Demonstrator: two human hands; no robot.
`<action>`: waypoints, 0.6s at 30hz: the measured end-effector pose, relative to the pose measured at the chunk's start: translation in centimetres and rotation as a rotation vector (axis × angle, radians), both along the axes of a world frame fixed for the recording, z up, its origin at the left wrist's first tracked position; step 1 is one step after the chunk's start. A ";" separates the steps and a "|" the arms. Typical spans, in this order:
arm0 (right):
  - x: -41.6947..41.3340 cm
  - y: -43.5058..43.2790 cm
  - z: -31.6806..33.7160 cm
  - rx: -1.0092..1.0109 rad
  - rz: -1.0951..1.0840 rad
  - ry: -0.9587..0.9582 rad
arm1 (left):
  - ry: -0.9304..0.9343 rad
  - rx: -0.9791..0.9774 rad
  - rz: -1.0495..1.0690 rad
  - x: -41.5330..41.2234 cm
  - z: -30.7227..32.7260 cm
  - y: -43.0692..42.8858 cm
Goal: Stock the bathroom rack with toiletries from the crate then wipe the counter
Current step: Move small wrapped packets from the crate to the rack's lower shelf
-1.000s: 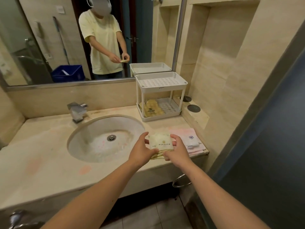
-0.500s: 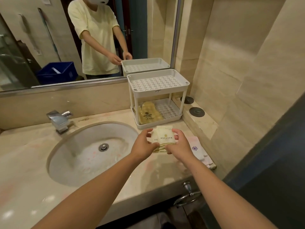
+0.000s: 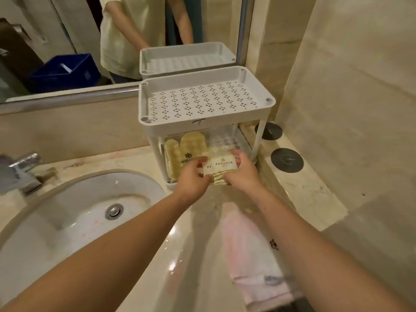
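Observation:
A white two-tier rack stands on the counter against the mirror. Its top shelf holds nothing; several yellow packets lean in the left of its lower shelf. My left hand and my right hand both pinch a small stack of cream sachets by its ends, right at the front opening of the lower shelf. A blue crate shows only as a reflection in the mirror.
A round sink with a chrome tap lies to the left. A folded pink towel lies on the counter under my right forearm. Two dark round caps sit on the ledge right of the rack.
Both hands have carried the sachet stack forward from above the counter edge to the mouth of the rack's lower shelf, and my view has closed in on the rack.

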State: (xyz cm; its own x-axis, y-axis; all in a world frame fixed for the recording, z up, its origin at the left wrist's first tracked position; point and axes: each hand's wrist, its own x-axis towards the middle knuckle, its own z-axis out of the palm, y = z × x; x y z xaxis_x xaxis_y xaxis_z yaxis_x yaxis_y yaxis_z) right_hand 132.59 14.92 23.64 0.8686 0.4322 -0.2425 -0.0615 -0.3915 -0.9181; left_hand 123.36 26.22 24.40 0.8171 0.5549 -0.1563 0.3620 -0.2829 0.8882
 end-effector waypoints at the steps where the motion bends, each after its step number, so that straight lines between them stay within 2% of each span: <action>1: 1.1 0.4 -0.6 -0.003 -0.002 -0.012 | 0.002 0.011 0.005 1.0 -0.5 0.4; 7: 6.0 3.3 -3.0 0.031 0.004 0.013 | -0.003 -0.013 0.073 6.2 -3.0 2.9; 12: 9.3 4.9 -4.4 -0.169 0.057 -0.153 | 0.009 -0.050 0.107 9.2 -4.9 4.4; 18: 12.5 6.5 -5.5 -0.285 0.058 -0.255 | 0.013 -0.101 0.087 12.2 -5.9 6.0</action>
State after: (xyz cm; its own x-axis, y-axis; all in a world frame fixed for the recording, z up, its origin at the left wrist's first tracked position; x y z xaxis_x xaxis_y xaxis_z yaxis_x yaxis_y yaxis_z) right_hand 145.06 21.37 18.14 0.8928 0.4285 -0.1388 0.1845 -0.6291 -0.7551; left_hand 135.58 32.22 18.48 0.7641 0.6044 -0.2256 0.3931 -0.1590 0.9056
